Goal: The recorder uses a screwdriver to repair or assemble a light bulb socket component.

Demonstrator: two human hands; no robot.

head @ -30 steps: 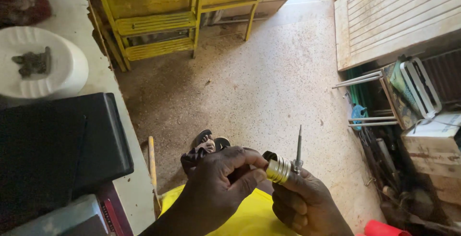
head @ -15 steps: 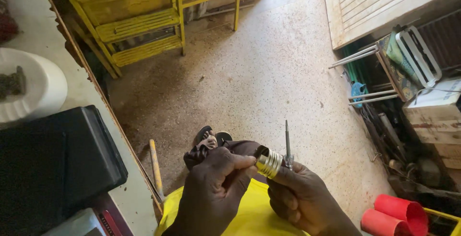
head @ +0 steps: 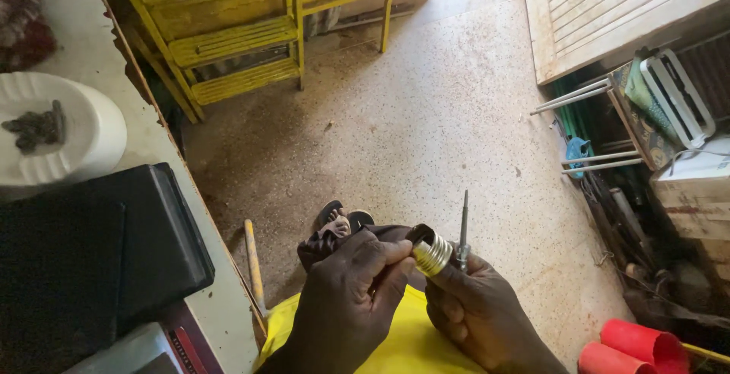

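Daylight scene, soft and even, no hard shadows. Speckled floor point(head: 426, 138) brightest, paler toward top near doorway; light seems to enter from there. White bowl point(head: 57, 138) at worktop's far edge near overexposed, rim detail washed out. Black case point(head: 99, 260) on worktop very dark, surface detail lost. Clutter at right edge sits in deep shade. Threaded metal cap point(head: 432, 254) shows small glints. Both hands dark, low contrast. Focus sharp at centre; wide-angle bending at frame edges, yellow ladder point(head: 220, 31) leaning.

- The view is shifting, so the white bowl point(head: 57, 134) and black box point(head: 99, 256) are sliding across the counter's frame.
- The red tubes point(head: 631, 347) are coming into view.
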